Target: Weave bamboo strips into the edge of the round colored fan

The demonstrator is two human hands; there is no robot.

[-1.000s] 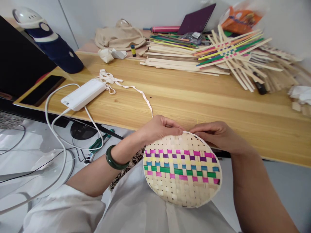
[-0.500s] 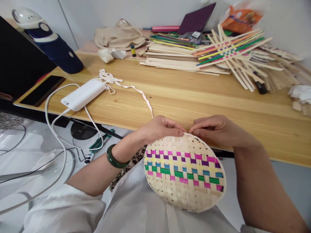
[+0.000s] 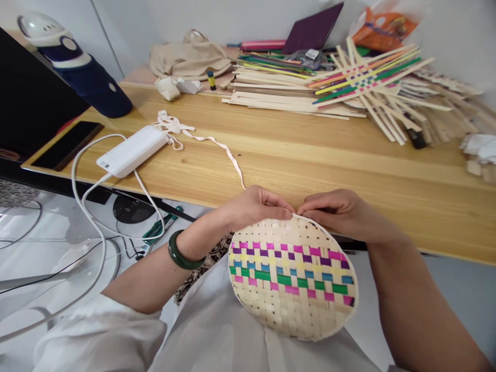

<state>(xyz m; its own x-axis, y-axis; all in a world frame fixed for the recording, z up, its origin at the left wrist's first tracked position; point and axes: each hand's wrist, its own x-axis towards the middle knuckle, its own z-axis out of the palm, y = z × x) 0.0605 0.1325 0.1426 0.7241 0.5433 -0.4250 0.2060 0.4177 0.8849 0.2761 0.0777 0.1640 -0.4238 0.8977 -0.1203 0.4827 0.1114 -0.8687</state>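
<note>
A round woven bamboo panel (image 3: pixel 290 315) leans toward me over my lap, with bands of pink, purple, yellow, blue and green strips across its middle. Pale tape runs along its rim. My left hand (image 3: pixel 267 204), with a green bangle on the wrist, pinches the top edge, thumb on the front face. Just right of it, my right hand (image 3: pixel 329 209) is closed at the same edge, fingertips together near the left fingers. Whatever lies between those fingertips is too small or hidden to make out. From behind the left hand, a loose pale tape (image 3: pixel 228 152) trails across the table.
On the wooden table (image 3: pixel 310 155) lie a white power bank (image 3: pixel 134 150) with cables, a dark phone (image 3: pixel 70 144) and a navy bottle (image 3: pixel 93 82). Bamboo strips (image 3: pixel 271 98) are heaped at the back, beside a partly woven piece (image 3: pixel 364 80) and a tan cloth bag (image 3: pixel 189 59).
My right hand has moved slightly left, closer to my left hand at the rim. The woven panel has shifted a little left; my left hand keeps its hold.
</note>
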